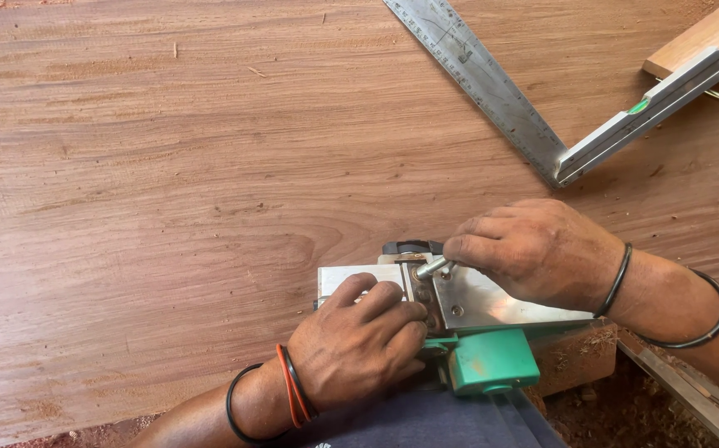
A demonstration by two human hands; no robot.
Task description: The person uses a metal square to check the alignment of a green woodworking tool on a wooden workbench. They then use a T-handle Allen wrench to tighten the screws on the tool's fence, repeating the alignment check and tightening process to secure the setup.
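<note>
The electric planer [459, 332] lay upturned, sole plate upward, at the near edge of the wooden worktop [168, 166]. The left hand [359, 348] had its grip closed over the front sole plate, while the right hand [533, 249] pinched a small metal socket wrench [431, 268] against the blade drum. A steel try square [533, 108] lay well apart at the far right.

The left hand [359, 344] sits near, its fingers curled shut in a tight grip. The right hand [533, 249] comes in from the right, fingers bent and pinched together.
</note>
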